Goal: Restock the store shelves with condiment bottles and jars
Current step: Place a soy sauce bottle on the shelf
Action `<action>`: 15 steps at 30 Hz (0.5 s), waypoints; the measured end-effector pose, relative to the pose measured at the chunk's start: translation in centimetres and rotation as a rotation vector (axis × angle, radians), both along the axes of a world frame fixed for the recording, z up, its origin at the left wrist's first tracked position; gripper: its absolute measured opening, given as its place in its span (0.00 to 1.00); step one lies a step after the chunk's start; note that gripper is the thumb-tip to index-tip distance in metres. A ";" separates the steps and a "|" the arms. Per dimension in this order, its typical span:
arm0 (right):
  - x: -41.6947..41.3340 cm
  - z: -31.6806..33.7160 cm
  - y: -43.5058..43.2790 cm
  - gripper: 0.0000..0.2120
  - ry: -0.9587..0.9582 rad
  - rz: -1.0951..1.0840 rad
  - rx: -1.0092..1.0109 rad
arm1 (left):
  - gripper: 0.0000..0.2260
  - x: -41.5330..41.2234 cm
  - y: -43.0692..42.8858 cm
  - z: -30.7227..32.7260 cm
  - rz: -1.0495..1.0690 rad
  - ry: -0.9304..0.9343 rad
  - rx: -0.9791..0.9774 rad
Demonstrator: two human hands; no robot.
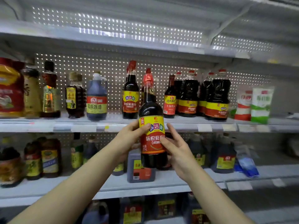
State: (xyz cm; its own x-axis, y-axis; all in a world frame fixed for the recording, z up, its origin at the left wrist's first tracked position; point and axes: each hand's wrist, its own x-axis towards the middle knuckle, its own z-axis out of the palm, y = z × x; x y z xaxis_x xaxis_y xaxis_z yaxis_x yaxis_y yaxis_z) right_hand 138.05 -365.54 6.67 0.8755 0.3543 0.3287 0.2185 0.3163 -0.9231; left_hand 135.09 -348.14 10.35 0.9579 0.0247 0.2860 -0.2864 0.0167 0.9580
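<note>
A tall dark soy sauce bottle (152, 126) with a red cap and a yellow-and-red label is held upright in front of the middle shelf (64, 126). My left hand (131, 138) grips its left side, thumb across the label. My right hand (176, 146) touches the label's right side with fingers spread and nearly straight. A matching bottle (130, 97) stands on the middle shelf just behind and to the left, with a gap to its right.
The middle shelf carries a blue-grey jug (96, 99), amber bottles (50, 92) at left, large dark soy bottles (216, 97) and white packets (260, 104) at right. The lower shelf (178, 183) holds more bottles and a square grey jug (140, 168). The top shelf (113, 41) looks bare.
</note>
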 end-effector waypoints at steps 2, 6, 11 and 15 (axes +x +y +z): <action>1.2 0.7 -0.1 0.29 -0.038 -0.018 -0.012 | 0.20 1.3 -0.3 0.7 0.034 -0.037 -0.023; 4.6 2.8 0.2 0.29 -0.105 -0.031 -0.009 | 0.26 5.1 -0.5 2.4 0.099 -0.114 -0.080; 10.3 5.9 1.3 0.28 -0.200 -0.048 -0.009 | 0.22 10.8 -0.1 5.0 0.095 -0.213 -0.105; 15.4 7.9 2.8 0.28 -0.259 -0.067 -0.034 | 0.22 15.8 0.8 6.4 0.113 -0.265 -0.090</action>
State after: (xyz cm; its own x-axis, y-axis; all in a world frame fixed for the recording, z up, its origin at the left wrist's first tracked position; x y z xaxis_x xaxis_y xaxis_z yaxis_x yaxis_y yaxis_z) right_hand 153.43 -362.75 14.55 0.7854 0.3134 0.5339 0.4683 0.2633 -0.8434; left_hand 150.91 -347.39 16.77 0.8402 0.1634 0.5171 -0.5307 0.0521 0.8459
